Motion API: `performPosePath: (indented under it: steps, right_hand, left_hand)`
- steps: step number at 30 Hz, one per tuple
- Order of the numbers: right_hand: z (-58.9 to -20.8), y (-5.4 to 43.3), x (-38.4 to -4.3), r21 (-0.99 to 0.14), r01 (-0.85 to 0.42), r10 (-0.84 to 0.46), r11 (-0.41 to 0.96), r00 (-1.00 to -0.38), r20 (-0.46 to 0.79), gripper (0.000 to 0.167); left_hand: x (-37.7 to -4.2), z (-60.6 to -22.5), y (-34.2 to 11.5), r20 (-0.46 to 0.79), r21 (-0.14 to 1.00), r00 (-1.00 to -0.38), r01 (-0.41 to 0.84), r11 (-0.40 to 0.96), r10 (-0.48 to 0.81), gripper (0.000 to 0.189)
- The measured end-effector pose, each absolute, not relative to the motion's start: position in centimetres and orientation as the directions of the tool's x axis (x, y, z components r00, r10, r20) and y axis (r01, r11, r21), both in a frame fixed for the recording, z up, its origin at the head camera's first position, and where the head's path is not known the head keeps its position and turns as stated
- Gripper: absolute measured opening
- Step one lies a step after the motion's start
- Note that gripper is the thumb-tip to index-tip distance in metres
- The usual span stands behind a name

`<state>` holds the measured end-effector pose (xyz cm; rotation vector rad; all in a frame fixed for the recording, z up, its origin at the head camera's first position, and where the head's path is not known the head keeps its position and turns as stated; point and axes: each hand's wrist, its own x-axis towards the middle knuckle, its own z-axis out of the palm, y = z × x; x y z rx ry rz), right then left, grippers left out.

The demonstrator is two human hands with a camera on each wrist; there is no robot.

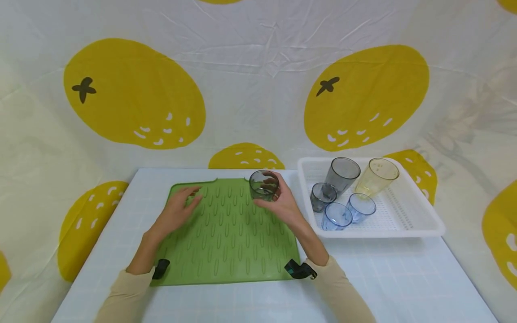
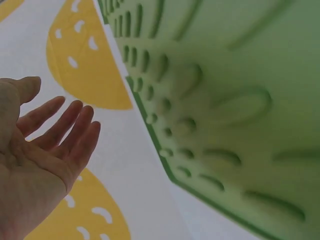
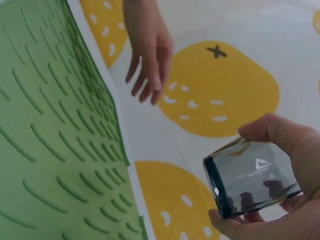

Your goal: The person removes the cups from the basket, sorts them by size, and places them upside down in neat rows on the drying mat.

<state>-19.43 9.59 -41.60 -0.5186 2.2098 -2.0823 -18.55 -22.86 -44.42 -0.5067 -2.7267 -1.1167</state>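
My right hand (image 1: 278, 197) grips a small grey tumbler (image 1: 264, 185) just above the far right part of the green ribbed mat (image 1: 226, 242). In the right wrist view the grey tumbler (image 3: 252, 182) lies tilted between thumb and fingers (image 3: 280, 132). My left hand (image 1: 179, 208) hovers open over the mat's left side, fingers straight and spread, holding nothing. The left wrist view shows that open left hand (image 2: 45, 150) beside the mat (image 2: 225, 100).
A white perforated tray (image 1: 408, 224) at the right holds a tall grey cup (image 1: 342, 174), a tall yellow cup (image 1: 377, 176), a small grey cup (image 1: 322, 196) and two small blue cups (image 1: 348, 211). The white table (image 1: 396, 278) sits before a lemon-print cloth backdrop.
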Motion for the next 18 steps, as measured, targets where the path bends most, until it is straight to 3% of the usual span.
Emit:
performPosePath:
  steps: [9, 18]
  right_hand:
    - [-42.5, 7.4, -19.6, -0.978, -0.203, -0.312, 0.039, -0.933, 0.181, 0.078]
    - [-43.5, 5.3, -19.3, -0.981, -0.192, -0.355, -0.002, -0.917, 0.18, 0.079]
  left_hand:
    - [-18.5, -43.6, -19.8, 0.365, 0.709, -0.901, 0.433, 0.556, 0.236, 0.04]
    - [-18.1, -42.3, -16.9, 0.35, 0.81, -0.923, 0.385, 0.442, 0.162, 0.042]
